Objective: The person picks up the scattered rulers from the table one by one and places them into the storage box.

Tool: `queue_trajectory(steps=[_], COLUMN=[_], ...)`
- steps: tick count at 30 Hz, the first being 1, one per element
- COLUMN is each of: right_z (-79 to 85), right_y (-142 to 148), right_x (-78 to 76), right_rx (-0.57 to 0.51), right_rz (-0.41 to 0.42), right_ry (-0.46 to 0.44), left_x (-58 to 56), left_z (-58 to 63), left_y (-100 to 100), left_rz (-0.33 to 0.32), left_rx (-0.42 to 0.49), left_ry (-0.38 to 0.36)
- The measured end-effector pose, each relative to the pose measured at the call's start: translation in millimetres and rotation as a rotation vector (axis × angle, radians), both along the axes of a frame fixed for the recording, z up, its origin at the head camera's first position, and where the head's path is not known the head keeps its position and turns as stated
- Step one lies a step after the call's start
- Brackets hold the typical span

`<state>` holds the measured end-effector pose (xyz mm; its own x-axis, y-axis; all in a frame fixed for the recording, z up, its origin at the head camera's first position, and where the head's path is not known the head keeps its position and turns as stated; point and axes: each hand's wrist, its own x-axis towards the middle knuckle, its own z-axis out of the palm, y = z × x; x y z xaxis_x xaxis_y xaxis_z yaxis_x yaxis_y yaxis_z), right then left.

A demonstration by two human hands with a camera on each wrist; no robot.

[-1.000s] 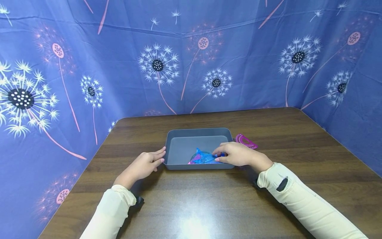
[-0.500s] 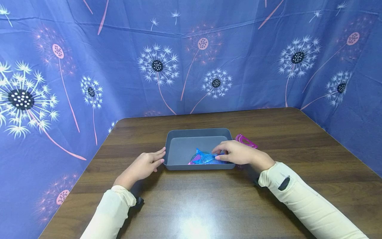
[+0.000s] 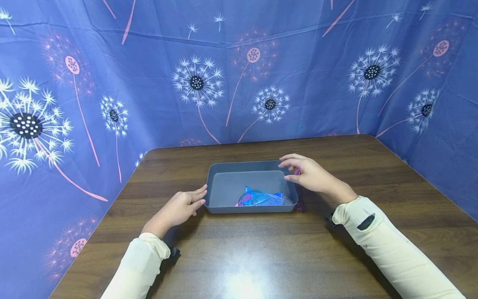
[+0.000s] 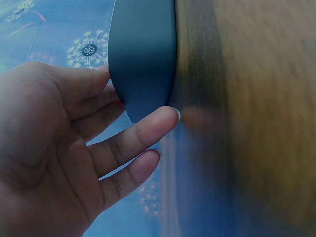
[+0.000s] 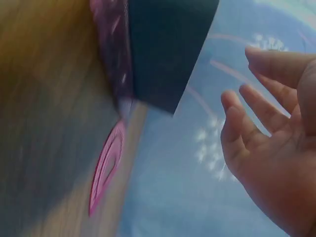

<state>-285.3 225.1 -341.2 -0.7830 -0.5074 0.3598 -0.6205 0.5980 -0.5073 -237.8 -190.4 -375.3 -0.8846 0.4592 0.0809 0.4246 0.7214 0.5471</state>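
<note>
My left hand point(image 3: 175, 211) touches the left end of a grey rectangular tray point(image 3: 231, 180) with extended fingertips. In the left wrist view the fingers point(image 4: 153, 126) lie against the tray's corner. Nothing is held by my right hand point(image 3: 313, 175), raised over the tray's right rim with fingers and thumb apart. At the front right inside the tray lie see-through blue flat pieces point(image 3: 261, 198), one triangular, overlapping a pink patch. A pink protractor point(image 5: 107, 165) lies on the table beyond the tray's right end, mostly hidden by my right hand in the head view.
A purple, glittery strip point(image 5: 112, 49) lies against the tray's outer right side. The wooden table point(image 3: 239, 245) extends around the tray, and a blue dandelion-print cloth point(image 3: 231, 104) hangs behind and at both sides.
My right hand has let go of the blue pieces, lifted out of the tray and moved back and right, now covering most of the protractor. The left hand has stayed put.
</note>
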Motion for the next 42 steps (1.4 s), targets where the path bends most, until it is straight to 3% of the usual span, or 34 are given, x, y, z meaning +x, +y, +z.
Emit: queue_trajectory(steps=[3,6,10,16,22,26,31,36,42], right_z=[-4.3,-10.6,-18.0,-20.4,-11.4,-9.8,-19.1,-26.1,-23.9], right_y=[12.6,22.1,28.4,32.3,34.1,36.8,48.8,61.0,64.3], right_x=[-6.8,-11.6,-14.0,-12.5,-9.4,-9.6,-15.6,-21.8,-22.9], right_rx=[0.018,0.151,0.334,0.441,0.459,0.452,0.401,0.364,0.348], right_rz=[-0.078,-0.144,-0.137,-0.104,-0.105,-0.160,-0.220,-0.198,-0.205], right_ry=[0.008,0.007,-0.062,-0.136,-0.169,-0.178,-0.208,-0.282,-0.267], left_x=[-0.2,0.0,0.4,-0.1,-0.3,0.0,0.1,-0.6,-0.5], left_z=[-0.6,-0.7,0.0,1.1,1.5,0.7,-0.3,0.3,0.4], left_y=[-0.4,-0.5,-0.2,0.6,0.4,0.0,0.1,0.0,-0.2], left_rz=[0.002,0.009,0.017,0.012,0.010,0.014,0.013,0.011,0.014], left_rx=[-0.001,-0.001,0.000,0.000,-0.003,-0.007,-0.001,0.004,0.010], left_ry=[-0.003,-0.008,-0.015,-0.004,-0.004,-0.011,-0.014,-0.013,-0.017])
